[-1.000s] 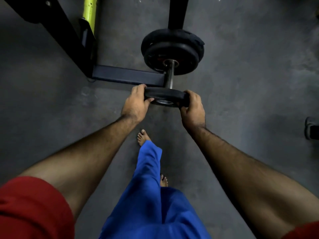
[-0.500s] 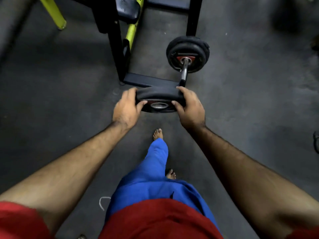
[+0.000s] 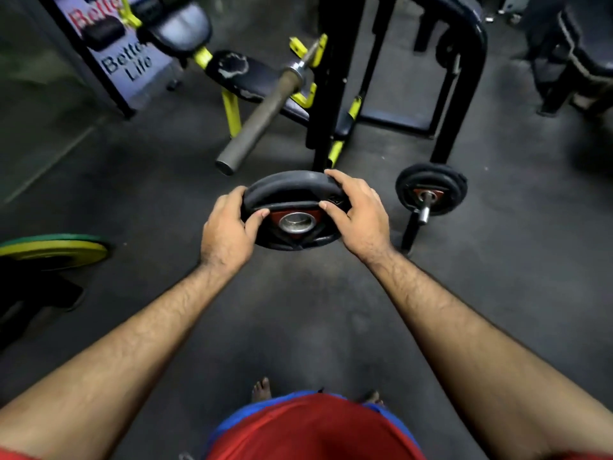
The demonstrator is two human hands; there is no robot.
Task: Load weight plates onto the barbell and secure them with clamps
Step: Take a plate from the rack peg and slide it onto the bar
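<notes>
1. The left hand (image 3: 229,227) and the right hand (image 3: 356,210) are both clamped on one black weight plate (image 3: 292,207) at the centre of the frame; the left fingers wrap over its left rim with the thumb (image 3: 257,218) pressed on the near face; the right fingers curl over the upper right rim, thumb lying across the face just above the hub.
2. The plate is carried clear of the floor, tilted so that its face and steel-ringed bore (image 3: 297,223) look back toward the person; a red insert surrounds the bore.
3. The relation that matters: the bare sleeve of the barbell (image 3: 262,116) lies up and to the left of the plate, its long axis running from the upper middle of the frame down to a blunt end (image 3: 225,166) just above and left of the left hand; the left hand is the nearer one; the bore appears to need turning to face that end before it can slide on.
4. To the right of the plate, a storage peg on the black rack (image 3: 462,94) carries stacked plates (image 3: 431,192), well apart from the barbell.
5. Further out: a bench with yellow frame (image 3: 232,111) in the upper middle; a green and yellow plate (image 3: 53,249) at the left edge.
6. Hard to make out: no clamp shows anywhere; the barbell's far end is hidden behind the rack upright; the upper frame is blurred, and whether the bar rests in its yellow hooks cannot be told.
</notes>
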